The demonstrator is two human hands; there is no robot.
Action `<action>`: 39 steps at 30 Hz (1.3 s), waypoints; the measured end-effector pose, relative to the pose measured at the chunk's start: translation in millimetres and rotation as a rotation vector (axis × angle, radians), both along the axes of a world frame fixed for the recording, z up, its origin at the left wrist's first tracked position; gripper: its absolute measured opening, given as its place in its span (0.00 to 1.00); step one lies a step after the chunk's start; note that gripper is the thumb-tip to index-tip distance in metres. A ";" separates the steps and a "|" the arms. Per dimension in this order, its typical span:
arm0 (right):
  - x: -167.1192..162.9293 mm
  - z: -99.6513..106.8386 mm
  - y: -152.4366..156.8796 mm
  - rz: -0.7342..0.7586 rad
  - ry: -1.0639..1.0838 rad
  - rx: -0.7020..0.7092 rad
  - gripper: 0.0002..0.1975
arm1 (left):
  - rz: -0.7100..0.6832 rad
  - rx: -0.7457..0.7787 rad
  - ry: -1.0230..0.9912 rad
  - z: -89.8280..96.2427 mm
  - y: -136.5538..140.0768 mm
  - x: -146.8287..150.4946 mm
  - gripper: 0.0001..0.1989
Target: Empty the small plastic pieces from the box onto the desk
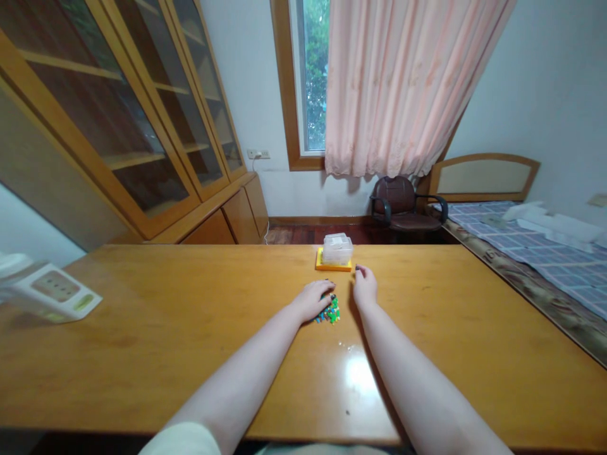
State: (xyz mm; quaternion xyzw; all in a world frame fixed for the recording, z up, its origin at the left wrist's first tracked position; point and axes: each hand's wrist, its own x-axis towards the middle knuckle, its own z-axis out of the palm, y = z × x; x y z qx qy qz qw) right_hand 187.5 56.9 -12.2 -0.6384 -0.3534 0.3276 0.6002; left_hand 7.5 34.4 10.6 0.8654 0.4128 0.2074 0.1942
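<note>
Left hand point(313, 299) cupped over small coloured bricks point(331, 312) at frame centre, grip partly hidden; right hand point(365, 285) pinched narrow, held item unclear; bricks look light, hard, scatter-prone, best pinched by sides

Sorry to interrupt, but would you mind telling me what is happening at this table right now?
A person sits at a wooden table with both bare arms stretched forward. The left hand rests on a little pile of small coloured pieces, mostly green. The right hand lies just beside them, fingertips pinched together near a clear plastic box that stands on a yellow base.
</note>
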 end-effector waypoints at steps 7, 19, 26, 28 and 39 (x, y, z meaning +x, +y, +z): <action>13.3 9.7 13.7 0.243 -0.402 -0.194 0.22 | 0.410 0.002 -0.275 -5.6 13.1 -62.7 0.12; -21.5 17.8 25.0 0.260 -1.000 -0.340 0.26 | 0.372 -0.034 -0.164 -13.5 12.1 -62.0 0.13; -29.1 11.9 38.3 0.215 -1.143 -0.341 0.21 | 0.397 -0.037 -0.148 -10.9 12.7 -63.0 0.11; -30.8 10.5 39.1 0.205 -1.187 -0.341 0.20 | 0.404 -0.034 -0.149 -11.9 13.6 -62.7 0.10; -9.7 12.8 26.7 0.330 -1.038 -0.336 0.19 | 0.422 -0.062 -0.198 -13.1 16.1 -63.2 0.11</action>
